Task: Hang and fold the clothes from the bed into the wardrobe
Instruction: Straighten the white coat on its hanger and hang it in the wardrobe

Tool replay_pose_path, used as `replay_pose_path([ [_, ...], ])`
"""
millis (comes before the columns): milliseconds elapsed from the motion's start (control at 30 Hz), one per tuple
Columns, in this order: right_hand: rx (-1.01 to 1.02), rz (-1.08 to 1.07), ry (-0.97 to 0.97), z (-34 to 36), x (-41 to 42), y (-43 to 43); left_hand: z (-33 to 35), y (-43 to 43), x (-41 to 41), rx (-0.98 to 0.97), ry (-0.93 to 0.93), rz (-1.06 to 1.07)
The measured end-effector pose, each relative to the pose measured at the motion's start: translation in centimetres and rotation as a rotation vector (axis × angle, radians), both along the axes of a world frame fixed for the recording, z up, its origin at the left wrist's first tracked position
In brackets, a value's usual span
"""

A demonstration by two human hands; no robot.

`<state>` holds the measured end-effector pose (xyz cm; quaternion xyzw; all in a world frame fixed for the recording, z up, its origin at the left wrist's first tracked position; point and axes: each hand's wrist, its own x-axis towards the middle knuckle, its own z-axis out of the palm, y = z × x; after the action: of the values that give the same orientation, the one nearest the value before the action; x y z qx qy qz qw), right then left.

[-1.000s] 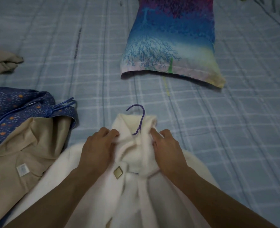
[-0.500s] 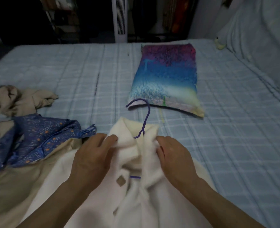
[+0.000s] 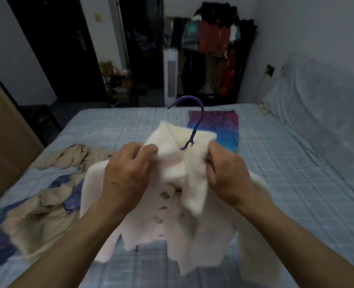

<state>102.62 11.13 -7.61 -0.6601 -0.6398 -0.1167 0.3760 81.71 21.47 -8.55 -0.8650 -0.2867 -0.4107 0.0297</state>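
- The wide bed with its pale blue checked quilt [image 3: 275, 173] spreads under and all round your grip. It is flat, soft and stitched in squares.
- The dark open wardrobe rail hung with red and black clothes [image 3: 213, 48] stands well beyond your grip, past the far edge of the bed. I judge that this piece goes there.
- The thick cream fleece jacket [image 3: 172, 221] drops from your grip toward the quilt. Its pile is fluffy and it looks bulky, so lift it high enough that the hem clears the bed.
- A crumpled beige cotton garment [image 3: 47, 208] lies left of and below your grip, with a dark blue speckled cloth [image 3: 72, 201] tucked against it. The jacket's sleeve hangs close to both, so watch that it doesn't drag them.
- A rectangular purple-to-blue printed pillow [image 3: 219, 125] lies just beyond your grip, partly hidden by the collar.
- Your left hand [image 3: 128, 175] pinches 1 collar flap and your right hand [image 3: 228, 173] grips the other lapel. Both hands are clamped on fleece.
- The thin purple plastic hanger [image 3: 199, 113] rises above your grip, with its neck between your 2 hands. Keep it centred, and settle the collar evenly before 1 hand takes the hook.
- Small dark buttons [image 3: 164, 195] run below your grip. The top looks unfastened, and closing 1 button would likely stop the jacket slipping.
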Motion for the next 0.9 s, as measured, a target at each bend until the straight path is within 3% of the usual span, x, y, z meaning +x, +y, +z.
replay_pose_path([
  [200,0.188,0.194,0.01,7.6,-3.7,-4.9,8.1,-7.4,-5.1,0.058,-0.024,0.155],
  [367,0.326,0.317,0.233,13.3,-7.1,-9.0,13.4,-14.2,-9.2,0.167,-0.061,0.319],
  [500,0.331,0.403,0.081,16.5,-10.6,-10.7,15.8,-18.7,-13.1,0.195,-0.122,0.431],
  [733,0.258,0.424,-0.179,17.2,-20.0,-11.5,16.5,-24.6,-22.1,0.197,-0.027,0.652],
  [900,0.215,0.565,-0.247,16.7,-29.3,-11.3,16.0,-27.8,-30.4,0.273,0.021,0.814],
])
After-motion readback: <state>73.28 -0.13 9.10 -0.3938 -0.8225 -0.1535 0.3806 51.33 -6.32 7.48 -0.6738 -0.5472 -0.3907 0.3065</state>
